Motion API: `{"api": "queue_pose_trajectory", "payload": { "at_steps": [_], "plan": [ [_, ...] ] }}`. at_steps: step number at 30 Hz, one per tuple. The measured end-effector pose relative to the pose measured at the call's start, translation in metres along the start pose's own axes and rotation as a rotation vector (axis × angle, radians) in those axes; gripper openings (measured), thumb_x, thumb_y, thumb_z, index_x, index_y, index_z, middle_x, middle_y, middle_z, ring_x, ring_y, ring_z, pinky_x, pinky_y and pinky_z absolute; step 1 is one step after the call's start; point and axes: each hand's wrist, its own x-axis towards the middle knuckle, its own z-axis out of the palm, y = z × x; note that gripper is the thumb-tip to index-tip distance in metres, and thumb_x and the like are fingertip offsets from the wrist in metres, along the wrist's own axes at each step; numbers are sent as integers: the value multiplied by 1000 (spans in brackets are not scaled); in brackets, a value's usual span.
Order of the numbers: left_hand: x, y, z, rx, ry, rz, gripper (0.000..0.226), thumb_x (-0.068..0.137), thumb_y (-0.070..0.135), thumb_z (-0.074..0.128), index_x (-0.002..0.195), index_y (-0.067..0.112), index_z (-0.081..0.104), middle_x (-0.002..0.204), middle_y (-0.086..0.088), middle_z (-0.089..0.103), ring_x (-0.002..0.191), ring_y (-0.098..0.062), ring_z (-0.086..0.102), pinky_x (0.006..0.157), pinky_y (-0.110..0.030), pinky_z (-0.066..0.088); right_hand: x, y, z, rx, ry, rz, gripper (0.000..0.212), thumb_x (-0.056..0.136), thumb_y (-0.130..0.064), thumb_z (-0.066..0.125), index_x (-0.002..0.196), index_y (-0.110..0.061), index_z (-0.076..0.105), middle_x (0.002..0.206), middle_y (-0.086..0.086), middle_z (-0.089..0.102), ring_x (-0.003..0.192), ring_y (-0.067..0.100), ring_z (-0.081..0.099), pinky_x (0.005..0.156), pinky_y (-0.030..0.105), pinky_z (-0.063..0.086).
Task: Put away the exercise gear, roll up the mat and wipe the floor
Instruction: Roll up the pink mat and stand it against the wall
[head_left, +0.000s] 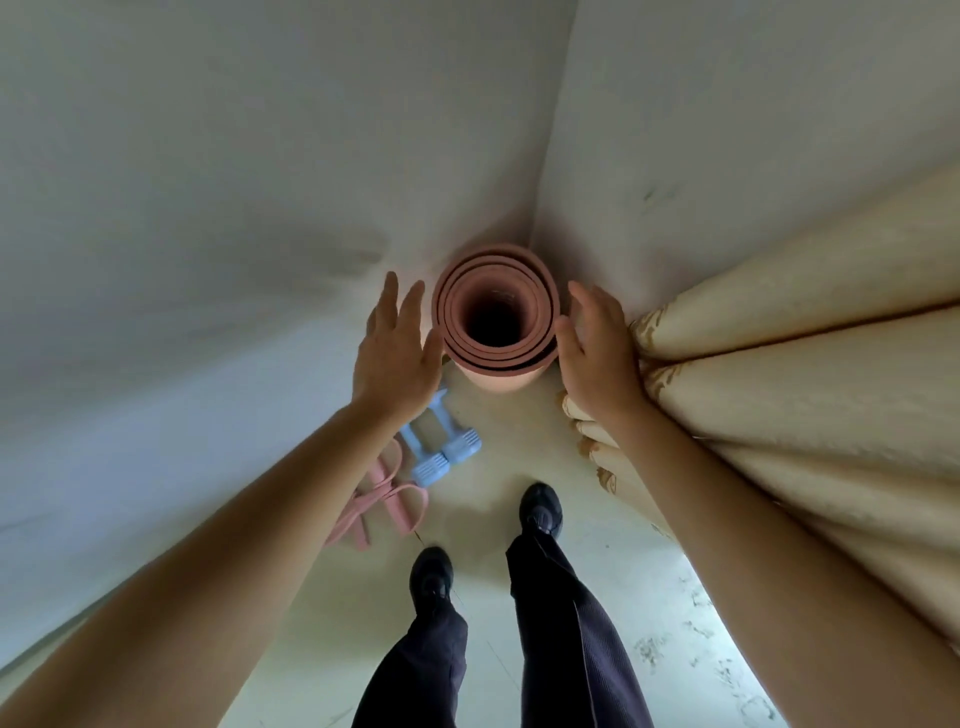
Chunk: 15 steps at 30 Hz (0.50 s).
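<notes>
A rolled pink mat stands on end in the corner of the room, and I look down into its hollow middle. My left hand is at the mat's left side with straight fingers, the thumb close to the roll. My right hand is at the mat's right side, fingers loosely extended. Neither hand grips the roll. Two light blue dumbbells lie on the floor by the left wall, below my left wrist. A pink resistance band lies beside them, partly hidden by my left forearm.
White walls meet in the corner behind the mat. A cream curtain hangs in folds along the right, touching my right arm. My two feet in dark shoes stand on the pale floor just behind the mat.
</notes>
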Motion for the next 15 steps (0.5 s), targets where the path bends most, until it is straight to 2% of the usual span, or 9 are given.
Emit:
{"api": "queue_pose_trajectory", "payload": {
  "at_steps": [5,9,12,15],
  "plan": [
    [-53,10,-75,251,187,215,57,104,40,31,154,15,23,163,-15,9,151,-33,10,119,-52,21,-42,-67,-48,-229,106,-184,49,105,-31,43,149,-9,42,158,22,31,146,36,29,117,44,26],
    [-92,24,-161,442,337,367,58,103,42,32,153,13,26,162,-20,13,150,-37,10,117,-61,18,-79,-137,-85,-422,159,-332,66,103,-47,38,158,-13,24,166,20,9,153,38,9,122,52,15],
    [-128,34,-231,506,492,441,58,103,42,33,153,13,26,161,-21,13,150,-38,10,115,-64,15,-107,-194,-110,-492,265,-445,75,102,-52,40,160,-13,12,166,21,-1,153,39,2,123,54,7],
    [-173,31,-300,518,692,467,59,102,42,38,152,11,32,160,-23,17,149,-40,13,115,-65,14,-126,-256,-138,-490,370,-583,76,103,-50,42,160,-12,10,166,23,-5,153,40,-1,124,55,5]
  ]
}}
